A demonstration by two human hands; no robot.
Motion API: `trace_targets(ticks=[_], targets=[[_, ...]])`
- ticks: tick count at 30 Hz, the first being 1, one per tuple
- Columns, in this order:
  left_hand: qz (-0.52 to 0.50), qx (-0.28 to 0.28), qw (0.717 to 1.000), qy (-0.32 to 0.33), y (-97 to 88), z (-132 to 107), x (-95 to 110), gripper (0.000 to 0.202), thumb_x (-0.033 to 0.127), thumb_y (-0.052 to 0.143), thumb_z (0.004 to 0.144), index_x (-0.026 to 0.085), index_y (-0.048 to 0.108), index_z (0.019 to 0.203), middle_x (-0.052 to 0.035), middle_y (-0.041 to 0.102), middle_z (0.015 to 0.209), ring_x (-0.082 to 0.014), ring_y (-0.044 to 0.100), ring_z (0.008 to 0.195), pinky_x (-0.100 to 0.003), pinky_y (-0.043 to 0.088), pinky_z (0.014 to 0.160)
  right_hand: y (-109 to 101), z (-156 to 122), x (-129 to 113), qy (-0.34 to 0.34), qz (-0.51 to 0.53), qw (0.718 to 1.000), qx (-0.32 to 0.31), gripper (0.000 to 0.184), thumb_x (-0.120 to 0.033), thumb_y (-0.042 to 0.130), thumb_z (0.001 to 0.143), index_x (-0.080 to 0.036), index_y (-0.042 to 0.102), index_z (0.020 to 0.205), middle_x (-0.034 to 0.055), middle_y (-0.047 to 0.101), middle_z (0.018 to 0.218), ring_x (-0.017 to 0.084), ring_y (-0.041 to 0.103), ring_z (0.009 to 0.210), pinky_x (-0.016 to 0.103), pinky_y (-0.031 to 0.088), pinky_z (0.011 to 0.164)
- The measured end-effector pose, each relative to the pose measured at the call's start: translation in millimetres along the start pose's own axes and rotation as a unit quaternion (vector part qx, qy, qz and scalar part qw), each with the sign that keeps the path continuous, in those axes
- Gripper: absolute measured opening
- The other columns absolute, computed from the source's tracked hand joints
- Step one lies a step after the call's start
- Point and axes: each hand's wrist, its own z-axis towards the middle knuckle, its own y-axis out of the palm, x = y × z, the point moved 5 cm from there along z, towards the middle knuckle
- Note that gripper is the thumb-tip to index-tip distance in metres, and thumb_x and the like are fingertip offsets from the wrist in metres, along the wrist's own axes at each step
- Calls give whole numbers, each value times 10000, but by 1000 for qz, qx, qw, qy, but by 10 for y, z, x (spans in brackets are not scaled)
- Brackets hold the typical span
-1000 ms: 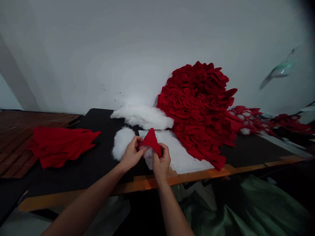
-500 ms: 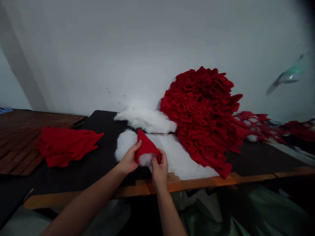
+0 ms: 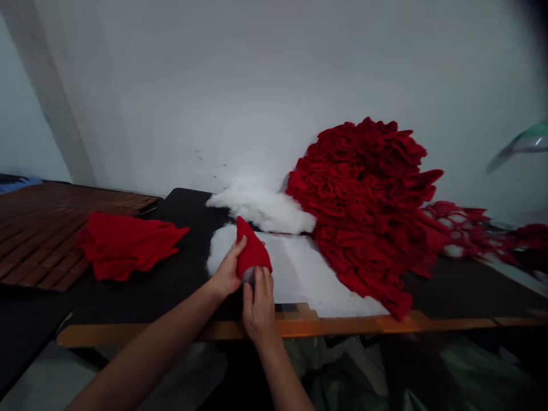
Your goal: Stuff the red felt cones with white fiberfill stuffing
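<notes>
A small red felt cone (image 3: 252,251) stands point-up above the near part of the black tabletop (image 3: 171,285). My left hand (image 3: 226,270) grips its left side, thumb along the felt. My right hand (image 3: 258,302) is below its open end, fingers together and pushed up against the bit of white stuffing showing there. Just behind the hands lie a clump of white stuffing (image 3: 218,251) and a white sheet (image 3: 308,274).
A big heap of red felt cones (image 3: 368,200) leans on the wall at right, with a larger stuffing pile (image 3: 261,208) beside it. Stuffed red pieces (image 3: 458,222) lie far right. A flat red felt stack (image 3: 124,242) sits left, near a brown slatted surface (image 3: 38,228).
The cone has turned more upright and the white stuffing at its mouth has nearly vanished inside. My right hand moved from the cone's right side to beneath its opening.
</notes>
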Motion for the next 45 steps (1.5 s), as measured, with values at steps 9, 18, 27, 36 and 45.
trace_targets(ticks=[9, 18, 27, 36, 45], targets=[[36, -28, 998, 35, -30, 34, -50, 302, 264, 621, 723, 189, 522, 998, -26, 633, 813, -137, 616, 692, -279, 490, 710, -35, 171, 10, 24, -137, 986, -93, 233, -249, 430, 834, -164, 592, 978, 134, 541, 1006, 275, 421, 925, 449, 427, 701], [43, -50, 996, 60, -12, 46, -3, 307, 295, 626, 721, 199, 525, 994, -14, 618, 824, -122, 606, 693, -272, 487, 722, -125, 140, -43, -71, -29, 997, -12, 332, -123, 377, 841, -107, 439, 1166, 145, 514, 1087, 225, 419, 1037, 414, 392, 853], [98, -76, 989, 75, 40, -6, -9, 373, 172, 668, 673, 195, 510, 1010, -19, 626, 851, -133, 611, 738, -266, 488, 722, -82, 187, 46, 22, -172, 979, -105, 159, -207, 490, 798, -208, 623, 884, 101, 575, 975, 253, 398, 853, 382, 357, 656], [86, -36, 993, 78, -24, 53, 9, 251, 169, 679, 656, 155, 530, 858, -21, 632, 740, -132, 607, 636, -254, 489, 635, -107, 175, -3, -12, -102, 991, -81, 234, -209, 444, 823, -174, 573, 1015, 100, 569, 967, 236, 424, 898, 401, 402, 729], [-1, 5, 999, 34, -37, 66, 29, 316, 373, 606, 720, 145, 558, 932, -64, 633, 822, -164, 615, 710, -300, 491, 709, -378, 112, 80, 87, 89, 988, 90, 257, -156, 406, 846, -188, 551, 1055, 94, 546, 1061, 182, 497, 1015, 380, 426, 864]])
